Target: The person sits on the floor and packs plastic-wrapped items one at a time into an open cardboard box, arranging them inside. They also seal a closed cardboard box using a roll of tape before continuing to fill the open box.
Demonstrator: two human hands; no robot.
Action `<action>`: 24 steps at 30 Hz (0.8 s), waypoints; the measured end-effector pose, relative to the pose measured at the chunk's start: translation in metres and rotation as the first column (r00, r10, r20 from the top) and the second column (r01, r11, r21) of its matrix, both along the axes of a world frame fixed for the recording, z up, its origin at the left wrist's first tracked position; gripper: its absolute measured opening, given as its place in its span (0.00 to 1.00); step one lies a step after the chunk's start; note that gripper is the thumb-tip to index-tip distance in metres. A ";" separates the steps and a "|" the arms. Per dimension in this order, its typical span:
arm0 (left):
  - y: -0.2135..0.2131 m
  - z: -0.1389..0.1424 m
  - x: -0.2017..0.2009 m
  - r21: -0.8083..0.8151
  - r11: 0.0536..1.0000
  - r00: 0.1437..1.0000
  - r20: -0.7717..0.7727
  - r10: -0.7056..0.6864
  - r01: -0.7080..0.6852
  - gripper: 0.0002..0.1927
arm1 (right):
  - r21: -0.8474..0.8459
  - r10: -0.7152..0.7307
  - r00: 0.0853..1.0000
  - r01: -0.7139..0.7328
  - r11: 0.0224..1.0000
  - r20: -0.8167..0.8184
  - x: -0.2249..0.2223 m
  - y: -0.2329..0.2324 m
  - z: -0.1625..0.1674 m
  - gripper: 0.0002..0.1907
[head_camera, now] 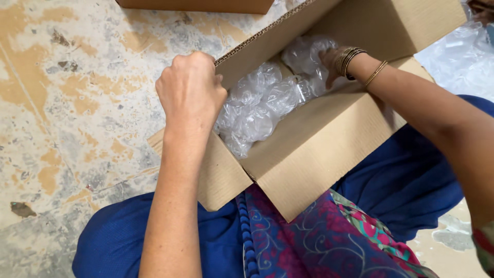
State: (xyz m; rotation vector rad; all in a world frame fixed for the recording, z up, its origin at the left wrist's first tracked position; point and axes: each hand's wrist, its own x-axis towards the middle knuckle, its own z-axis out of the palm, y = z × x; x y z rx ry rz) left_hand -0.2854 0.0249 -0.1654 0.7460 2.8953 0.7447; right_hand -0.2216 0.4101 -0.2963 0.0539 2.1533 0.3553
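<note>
The left hand (191, 90) is clenching the left flap (257, 46) of the box (319, 149), which is resting tilted on the person's lap, its open mouth facing far and left. The right hand (329, 64) is reaching inside, its fingers buried in the clear plastic bags (262, 103) that are filling the box; it looks to be gripping a bag, though the fingertips are hiding among the film.

The box is leaning on blue cloth (411, 180) with nothing firm under it, so a hard pull is likely to tip it toward the floor (77, 103). The bags are lying tangled, so tugging one could drag others out. The bangles (350, 59) are sitting right beside the film and could be snagging or tearing it. The flap could crease or tear under that tight grip.
</note>
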 end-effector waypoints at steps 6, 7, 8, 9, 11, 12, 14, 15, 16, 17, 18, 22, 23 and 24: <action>0.002 0.001 0.001 0.013 1.000 1.000 -0.011 0.017 -0.016 0.07 | -0.216 -0.405 0.914 0.403 0.889 0.038 -0.021 0.000 0.015 0.48; 0.001 0.001 0.001 0.014 1.000 1.000 -0.010 0.019 -0.019 0.07 | -0.264 -0.532 0.847 0.513 0.817 -0.002 -0.027 -0.001 0.017 0.49; 0.001 0.001 0.001 0.013 1.000 1.000 -0.007 0.021 -0.021 0.07 | -0.183 -0.444 0.886 0.419 0.889 -0.130 -0.032 -0.004 0.017 0.51; 0.001 0.001 0.001 0.005 1.000 1.000 -0.003 0.021 -0.021 0.07 | -0.091 -0.334 0.910 0.322 0.942 -0.246 -0.035 -0.009 0.016 0.54; 0.001 0.002 0.000 -0.010 1.000 1.000 0.010 0.013 -0.013 0.06 | -0.058 -0.258 0.909 0.253 0.966 -0.327 -0.037 -0.024 0.011 0.60; 0.001 0.002 0.000 -0.007 1.000 1.000 0.016 0.011 -0.011 0.07 | -0.128 -0.304 0.902 0.278 0.952 -0.306 -0.035 -0.033 0.008 0.62; 0.001 0.004 -0.001 -0.004 1.000 1.000 0.015 0.016 -0.016 0.08 | -0.197 -0.416 0.889 0.381 0.903 -0.190 -0.032 -0.044 0.002 0.66; 0.002 0.004 -0.001 -0.010 1.000 1.000 0.019 0.011 -0.011 0.08 | -0.186 -0.480 0.873 0.459 0.869 -0.090 -0.030 -0.046 0.003 0.67; 0.002 0.005 -0.001 -0.015 1.000 1.000 0.027 0.007 -0.007 0.07 | -0.163 -0.537 0.843 0.532 0.831 0.014 -0.029 -0.046 0.005 0.69; 0.002 0.006 0.000 -0.017 1.000 0.999 0.040 0.002 -0.001 0.07 | -0.280 -0.600 0.796 0.596 0.753 0.080 -0.028 -0.042 0.009 0.66; 0.003 0.006 0.000 -0.013 1.000 0.999 0.040 0.003 -0.003 0.07 | -0.388 -0.651 0.744 0.650 0.654 0.151 -0.028 -0.035 0.014 0.63; 0.004 0.006 0.000 -0.027 1.000 0.999 0.034 0.005 -0.004 0.08 | -0.473 -0.730 0.683 0.649 0.596 0.018 -0.034 0.003 0.024 0.56; 0.004 0.006 0.000 -0.036 0.999 0.999 0.034 0.008 -0.007 0.08 | -0.427 -0.625 0.773 0.533 0.730 -0.104 -0.036 0.008 0.020 0.55; 0.004 0.006 0.000 -0.036 0.999 0.999 0.038 0.005 -0.004 0.08 | -0.357 -0.505 0.833 0.412 0.839 -0.226 -0.038 0.010 0.015 0.54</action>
